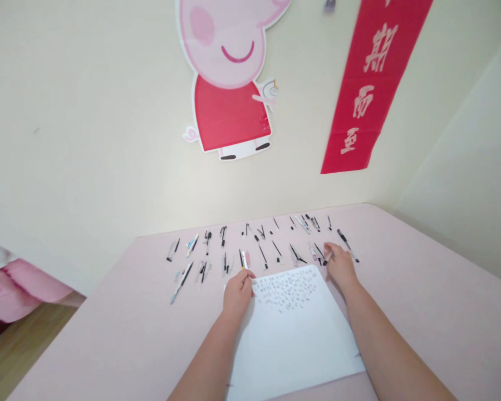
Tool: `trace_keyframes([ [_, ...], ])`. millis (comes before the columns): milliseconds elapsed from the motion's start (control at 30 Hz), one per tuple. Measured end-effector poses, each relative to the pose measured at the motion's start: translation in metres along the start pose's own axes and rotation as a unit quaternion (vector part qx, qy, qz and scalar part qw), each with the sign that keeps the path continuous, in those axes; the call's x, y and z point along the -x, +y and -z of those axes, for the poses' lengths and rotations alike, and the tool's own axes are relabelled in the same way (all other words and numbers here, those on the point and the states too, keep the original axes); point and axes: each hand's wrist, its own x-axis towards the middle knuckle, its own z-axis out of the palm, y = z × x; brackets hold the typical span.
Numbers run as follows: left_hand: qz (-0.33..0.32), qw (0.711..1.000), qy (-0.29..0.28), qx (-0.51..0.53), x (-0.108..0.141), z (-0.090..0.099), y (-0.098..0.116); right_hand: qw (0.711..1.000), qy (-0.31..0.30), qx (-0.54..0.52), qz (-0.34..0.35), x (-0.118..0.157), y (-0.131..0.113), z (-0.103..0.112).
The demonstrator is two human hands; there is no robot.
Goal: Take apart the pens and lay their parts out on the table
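Note:
A white sheet or board [292, 340] lies on the table, with many small dark handwritten marks in its upper part. My left hand [239, 292] is at the sheet's upper left edge, thumb and fingers pressed together; what they hold is hidden. Just beyond it are a slim black-and-yellow pen [241, 260] and a white pen-like piece [244, 258]. To the right of the sheet's far corner, my right hand [340, 266] is closed in a pinch around a small whitish pen-like piece [329, 255]. Black pen parts [319, 253] lie beside its fingertips.
Two rows of pens and pen parts, including a silver-grey pen [181, 283] and a black pen [347, 245], spread across the pink table [129, 323]. Behind is a wall with a pig cutout [232, 114] and a red banner [365, 83]. Pink cloth [16, 289] hangs at left.

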Motion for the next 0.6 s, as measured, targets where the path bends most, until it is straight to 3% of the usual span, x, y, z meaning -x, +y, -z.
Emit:
trace_keyframes([
  [233,0.006,1.0,0.004,0.001,0.001,0.0,0.0,0.999,-0.047,0.015,0.005,0.002,-0.002,0.0],
  [600,-0.023,1.0,0.006,0.019,0.001,-0.001,-0.003,0.999,-0.021,0.022,-0.018,0.004,-0.015,0.012],
])
